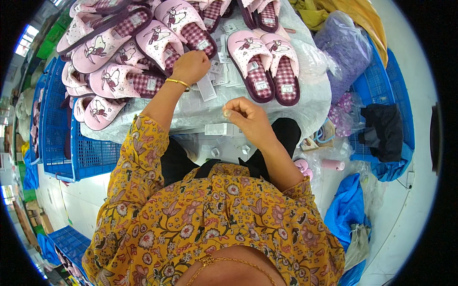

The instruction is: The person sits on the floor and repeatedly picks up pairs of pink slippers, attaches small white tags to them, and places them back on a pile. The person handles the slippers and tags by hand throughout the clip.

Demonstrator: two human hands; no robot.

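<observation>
My left hand [192,66], with a gold bangle at its wrist, is closed beside the heel of a pink slipper [183,21] with a plaid insole. Its fingertips are turned away, so what they hold, if anything, is hidden. White paper tags [207,89] lie just below and right of it. My right hand [247,119] hovers over the table's near edge, fingers curled and thumb pressed toward them; anything pinched there is too small to name. Beyond it, a pair of pink slippers [261,86] lies side by side, toes pointing away, with white labels on the insoles.
A heap of similar slippers [107,78] covers the left of the sheet-covered table [312,95]. Blue plastic crates [95,157] stand at left and right. A purple-filled plastic bag [343,47] rests at the right. A small white box [219,129] is at the table's near edge.
</observation>
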